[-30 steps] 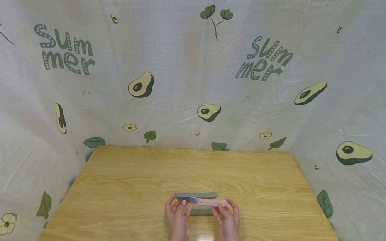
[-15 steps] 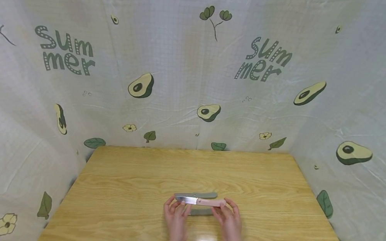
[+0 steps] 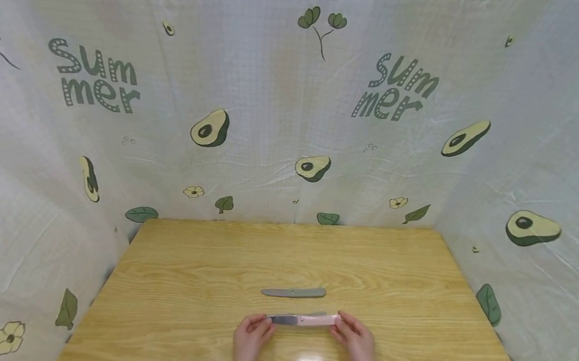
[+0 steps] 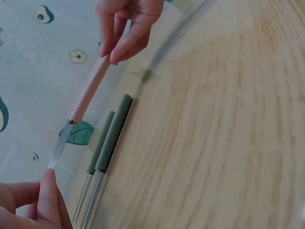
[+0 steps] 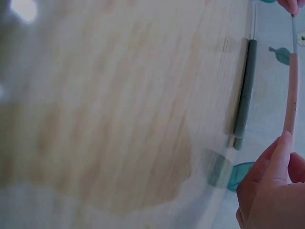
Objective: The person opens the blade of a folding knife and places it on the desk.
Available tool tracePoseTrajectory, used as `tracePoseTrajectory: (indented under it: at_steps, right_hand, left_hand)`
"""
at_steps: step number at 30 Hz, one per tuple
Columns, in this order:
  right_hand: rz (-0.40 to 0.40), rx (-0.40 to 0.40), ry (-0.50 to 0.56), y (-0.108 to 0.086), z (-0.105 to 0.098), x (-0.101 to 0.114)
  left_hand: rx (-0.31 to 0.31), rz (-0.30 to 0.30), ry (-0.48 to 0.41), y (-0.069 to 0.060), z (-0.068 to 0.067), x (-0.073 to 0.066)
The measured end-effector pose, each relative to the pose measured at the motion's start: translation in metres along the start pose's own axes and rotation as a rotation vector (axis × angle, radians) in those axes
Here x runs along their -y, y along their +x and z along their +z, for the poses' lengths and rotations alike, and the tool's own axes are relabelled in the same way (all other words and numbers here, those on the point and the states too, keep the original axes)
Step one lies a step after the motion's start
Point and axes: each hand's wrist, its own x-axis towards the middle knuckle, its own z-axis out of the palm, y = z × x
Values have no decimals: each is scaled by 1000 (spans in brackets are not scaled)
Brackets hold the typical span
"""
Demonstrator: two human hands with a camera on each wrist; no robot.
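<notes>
A knife with a pink handle (image 3: 315,320) is held level above the table between both hands. My left hand (image 3: 251,335) pinches its blade near the tip, and in the left wrist view the bare blade (image 4: 60,145) shows between fingers and handle. At the other end, my right hand (image 3: 359,340) pinches the end of the pink handle (image 5: 292,95). Beyond it, a knife with a grey-green handle (image 3: 308,292) lies on the table. A second green-handled knife (image 4: 115,133) lies nearer and is mostly hidden behind the pink one in the head view.
The wooden table (image 3: 197,264) spreads out around the knives. A pale curtain (image 3: 267,85) printed with avocados and leaves hangs behind it and along both sides. Light glares off the table's front part.
Both hands have moved toward the front edge with the pink-handled knife and now sit farther apart. The far green-handled knife, partly covered before, is fully visible in the head view.
</notes>
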Motion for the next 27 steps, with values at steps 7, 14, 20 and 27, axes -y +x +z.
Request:
tracePoseTrajectory:
  at_steps: [7,14,20,27]
  right_hand:
    - [53,16,-63,-6,-7,-5]
    - [115,105,-91,-9,-13,-9]
    - [150,274,-163,-13,-22,-4]
    - [198,370,-235,-12,-24,0]
  left_hand:
    - [27,-19,45,1,-15,9]
    - [-1,-6,115,-6,-24,14]
    - [-37,17,244,-15,-30,14]
    - [-18,113,583,-17,-34,5]
